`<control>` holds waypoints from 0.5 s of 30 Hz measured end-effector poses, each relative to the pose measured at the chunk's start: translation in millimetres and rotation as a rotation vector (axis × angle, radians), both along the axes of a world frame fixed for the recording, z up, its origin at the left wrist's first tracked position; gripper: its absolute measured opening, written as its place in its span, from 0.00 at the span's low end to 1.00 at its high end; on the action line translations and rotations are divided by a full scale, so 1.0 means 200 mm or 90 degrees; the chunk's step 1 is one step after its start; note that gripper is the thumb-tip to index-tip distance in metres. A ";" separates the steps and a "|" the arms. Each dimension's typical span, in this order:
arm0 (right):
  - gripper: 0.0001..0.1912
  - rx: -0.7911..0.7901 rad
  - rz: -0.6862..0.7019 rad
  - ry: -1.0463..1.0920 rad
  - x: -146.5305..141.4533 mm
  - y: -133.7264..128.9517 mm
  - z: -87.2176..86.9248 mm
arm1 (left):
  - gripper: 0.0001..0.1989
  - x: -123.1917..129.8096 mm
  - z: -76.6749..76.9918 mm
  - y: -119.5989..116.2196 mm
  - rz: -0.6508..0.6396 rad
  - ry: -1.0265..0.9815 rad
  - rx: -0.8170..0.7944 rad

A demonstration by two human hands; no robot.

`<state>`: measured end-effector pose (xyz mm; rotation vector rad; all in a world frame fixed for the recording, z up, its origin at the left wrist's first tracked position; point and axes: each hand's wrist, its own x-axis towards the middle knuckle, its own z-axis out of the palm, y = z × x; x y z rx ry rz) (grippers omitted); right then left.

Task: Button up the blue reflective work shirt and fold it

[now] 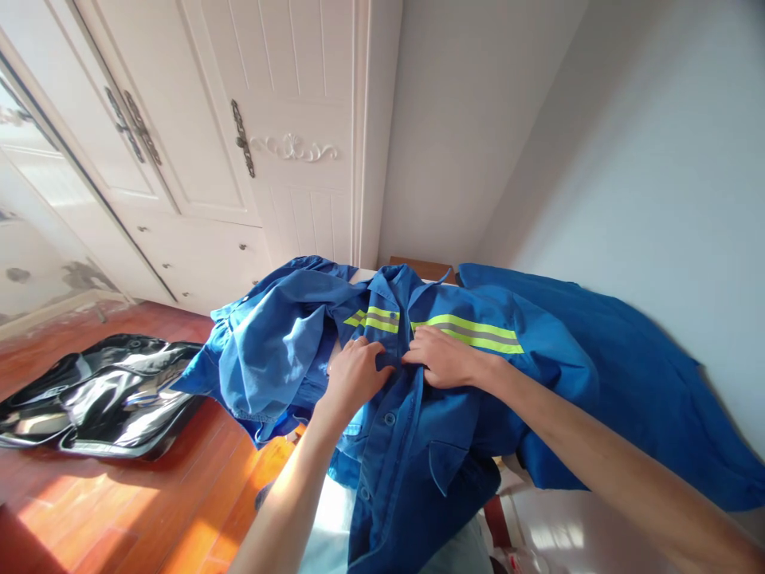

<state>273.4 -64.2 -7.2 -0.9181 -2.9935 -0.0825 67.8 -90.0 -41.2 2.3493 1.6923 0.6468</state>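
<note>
A blue work jacket (445,418) with yellow-and-grey reflective stripes lies spread in front of me, its collar at the far side and its lower part hanging towards me. My left hand (357,371) pinches the left edge of its front opening, just below the chest stripe. Close beside it, my right hand (441,357) is closed on the other front edge, fingers curled over the cloth. Below the hands a button (390,418) shows on the front strip. The fingertips are partly hidden by fabric. A sleeve (263,351) lies bunched at the left.
More blue cloth (645,391) stretches to the right along the wall. An open black suitcase (167,422) with things inside lies on the reddish wooden floor (197,486) at left. A white wardrobe (299,199) stands behind. A brown wooden piece (421,269) shows beyond the collar.
</note>
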 end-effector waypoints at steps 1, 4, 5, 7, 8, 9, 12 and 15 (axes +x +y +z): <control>0.21 -0.014 -0.007 0.010 0.01 0.00 0.00 | 0.16 0.00 -0.01 -0.01 -0.015 0.021 0.007; 0.29 -0.068 -0.002 0.043 0.04 0.00 0.01 | 0.20 0.00 -0.04 -0.02 -0.070 0.058 0.019; 0.30 -0.086 0.002 0.049 0.05 0.01 0.01 | 0.21 -0.01 -0.04 -0.02 -0.079 0.062 0.019; 0.26 -0.105 0.000 0.047 0.06 0.03 0.03 | 0.22 -0.01 -0.05 -0.02 -0.084 0.067 0.022; 0.23 -0.101 -0.006 0.036 0.06 0.04 0.04 | 0.21 -0.01 -0.06 -0.02 -0.083 0.072 0.026; 0.19 -0.090 -0.012 0.018 0.05 0.04 0.05 | 0.19 0.00 -0.06 -0.02 -0.080 0.078 0.032; 0.11 -0.053 0.000 -0.030 0.04 0.04 0.06 | 0.10 0.01 -0.08 -0.02 -0.065 0.067 0.043; 0.12 -0.023 0.038 -0.026 0.02 0.02 0.05 | 0.06 0.02 -0.11 -0.01 -0.034 0.005 0.057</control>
